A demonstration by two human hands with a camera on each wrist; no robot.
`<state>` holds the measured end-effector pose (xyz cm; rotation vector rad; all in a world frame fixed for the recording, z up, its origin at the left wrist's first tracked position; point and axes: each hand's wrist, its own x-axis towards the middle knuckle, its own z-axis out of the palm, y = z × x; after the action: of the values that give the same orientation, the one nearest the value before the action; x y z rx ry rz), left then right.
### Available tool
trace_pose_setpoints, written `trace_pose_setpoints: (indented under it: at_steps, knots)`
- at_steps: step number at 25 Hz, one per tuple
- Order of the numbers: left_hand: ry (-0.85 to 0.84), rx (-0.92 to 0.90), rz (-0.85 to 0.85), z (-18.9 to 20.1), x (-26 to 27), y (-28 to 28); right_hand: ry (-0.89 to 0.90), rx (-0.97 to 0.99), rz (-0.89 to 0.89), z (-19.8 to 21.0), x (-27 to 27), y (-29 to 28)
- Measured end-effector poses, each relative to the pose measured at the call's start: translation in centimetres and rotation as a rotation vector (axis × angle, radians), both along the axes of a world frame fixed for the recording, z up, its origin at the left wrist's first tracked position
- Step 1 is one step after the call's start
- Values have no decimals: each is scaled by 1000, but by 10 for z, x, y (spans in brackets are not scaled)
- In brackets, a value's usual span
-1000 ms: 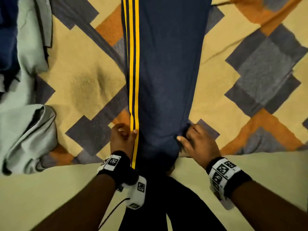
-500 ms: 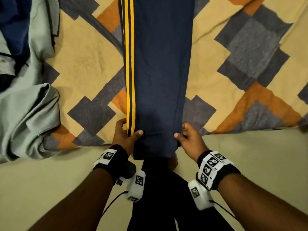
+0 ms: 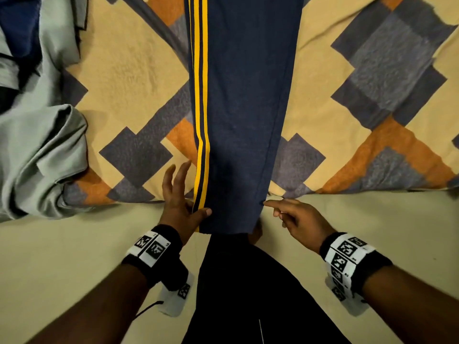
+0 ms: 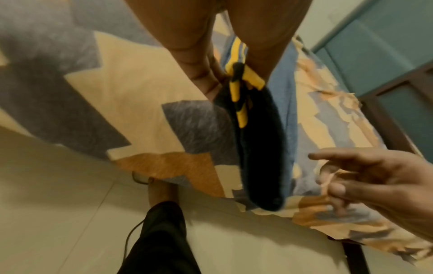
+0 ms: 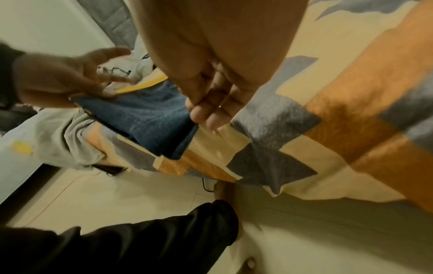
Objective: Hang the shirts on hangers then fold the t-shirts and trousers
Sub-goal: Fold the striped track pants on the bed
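Note:
Navy trousers (image 3: pixel 238 108) with yellow side stripes lie stretched down the middle of the bed, and their hem hangs just over the near edge. My left hand (image 3: pixel 183 204) is at the striped hem corner. Its thumb pins the fabric against the side of the hand while the other fingers spread out straight. In the left wrist view the bunched hem (image 4: pixel 260 148) dangles from between thumb and fingers (image 4: pixel 201 74). My right hand (image 3: pixel 293 214) hovers beside the hem's right corner with relaxed fingers, the index tip close to the cloth and holding nothing. In the right wrist view the trousers (image 5: pixel 150 115) lie just beyond its fingertips (image 5: pixel 206 115).
A patterned yellow, orange and grey blanket (image 3: pixel 124 78) covers the bed. A crumpled pale grey-green garment (image 3: pixel 42 135) and a dark blue one (image 3: pixel 19 26) lie at the left. Pale floor (image 3: pixel 74 256) runs along the bed edge, where my black-trousered legs (image 3: pixel 248 294) stand.
The trousers slid toward me until the hem hung over the bed edge. My right hand let go of its corner and drew back. My left fingers spread open, thumb still on the hem.

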<state>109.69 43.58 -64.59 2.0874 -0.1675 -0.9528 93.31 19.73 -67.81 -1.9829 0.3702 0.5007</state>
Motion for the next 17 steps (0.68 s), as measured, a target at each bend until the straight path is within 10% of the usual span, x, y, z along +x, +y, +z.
trace_pose_setpoints:
  at_steps: [4,8,13,17]
  knots:
    - [-74,-122,-144,32,18,-28,-213,-301,274,8,23,3]
    - [291,-385,206,65,37,-76,-293,-510,266,21,43,19]
    - [511,-520,459,96,97,-129,-347,-205,-300,53,102,-7]
    - [603,-571,556,94,153,-154,-329,27,-265,65,152,-56]
